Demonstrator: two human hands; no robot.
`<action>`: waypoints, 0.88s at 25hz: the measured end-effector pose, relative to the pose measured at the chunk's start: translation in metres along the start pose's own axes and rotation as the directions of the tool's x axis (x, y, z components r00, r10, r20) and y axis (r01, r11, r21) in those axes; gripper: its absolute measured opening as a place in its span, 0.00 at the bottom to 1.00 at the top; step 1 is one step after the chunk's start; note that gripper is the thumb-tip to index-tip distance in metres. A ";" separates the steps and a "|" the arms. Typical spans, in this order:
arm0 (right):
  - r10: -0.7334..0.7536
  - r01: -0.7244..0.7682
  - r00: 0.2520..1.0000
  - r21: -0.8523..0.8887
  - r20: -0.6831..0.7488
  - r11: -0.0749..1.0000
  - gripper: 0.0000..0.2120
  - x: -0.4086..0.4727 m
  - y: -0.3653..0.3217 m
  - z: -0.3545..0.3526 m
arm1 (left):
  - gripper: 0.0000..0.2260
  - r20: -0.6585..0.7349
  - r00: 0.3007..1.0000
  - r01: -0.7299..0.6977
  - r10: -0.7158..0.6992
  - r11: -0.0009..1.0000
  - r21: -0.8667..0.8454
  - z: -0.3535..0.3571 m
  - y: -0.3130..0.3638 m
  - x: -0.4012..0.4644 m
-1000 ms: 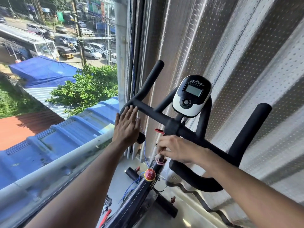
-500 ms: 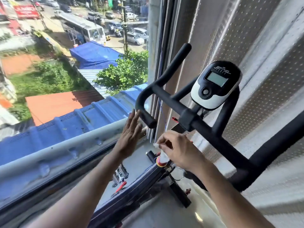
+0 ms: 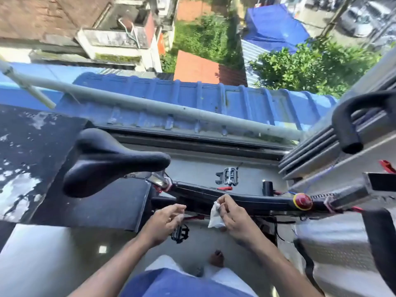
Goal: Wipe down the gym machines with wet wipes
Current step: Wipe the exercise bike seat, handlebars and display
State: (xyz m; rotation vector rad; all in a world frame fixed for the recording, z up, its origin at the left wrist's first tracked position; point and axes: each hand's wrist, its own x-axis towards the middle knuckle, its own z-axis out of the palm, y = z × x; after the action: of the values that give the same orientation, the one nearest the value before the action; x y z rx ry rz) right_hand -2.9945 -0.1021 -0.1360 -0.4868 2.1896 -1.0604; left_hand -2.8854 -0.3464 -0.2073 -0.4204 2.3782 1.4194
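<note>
I look down on a black exercise bike whose frame bar (image 3: 246, 196) runs left to right. Its black saddle (image 3: 107, 161) sits at the left, and one black handlebar end (image 3: 349, 133) shows at the right. My right hand (image 3: 233, 217) pinches a crumpled white wet wipe (image 3: 215, 217) just in front of the frame bar. My left hand (image 3: 165, 221) hovers beside it with loosely curled fingers and holds nothing, above a black pedal (image 3: 180, 232).
A red round knob (image 3: 302, 201) sits on the frame at the right. A second pedal (image 3: 229, 175) lies beyond the bar. A grey rail (image 3: 150, 106) and a window run behind the bike. A dark mat (image 3: 96, 209) lies under the saddle.
The view has swung down and left from the handlebars and console to the frame and saddle. My right hand moved with the wipe from the red knob to the frame's middle. My left hand dropped beside it.
</note>
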 end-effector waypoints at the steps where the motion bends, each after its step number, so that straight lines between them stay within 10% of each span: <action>1: -0.001 0.000 0.999 0.020 0.048 1.000 0.06 0.007 -0.006 0.012 | 0.14 -0.023 0.999 0.023 -0.023 1.000 -0.008 -0.006 -0.016 -0.010; 13: -0.093 0.302 0.767 -0.229 0.635 0.925 0.13 0.089 -0.130 0.224 | 0.10 -0.428 0.786 0.246 -0.446 0.861 -0.445 -0.088 -0.167 -0.141; 22: -0.208 0.544 0.494 -0.113 0.844 0.831 0.07 0.109 -0.209 0.372 | 0.06 -0.592 0.294 0.049 -0.750 0.631 -0.774 -0.102 -0.231 -0.255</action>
State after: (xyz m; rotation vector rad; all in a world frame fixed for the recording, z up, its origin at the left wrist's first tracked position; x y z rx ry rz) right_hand -2.8056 -0.4973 -0.1844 -1.4000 1.4163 -0.4171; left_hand -2.5739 -0.5222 -0.2331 -2.4331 1.8393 1.9248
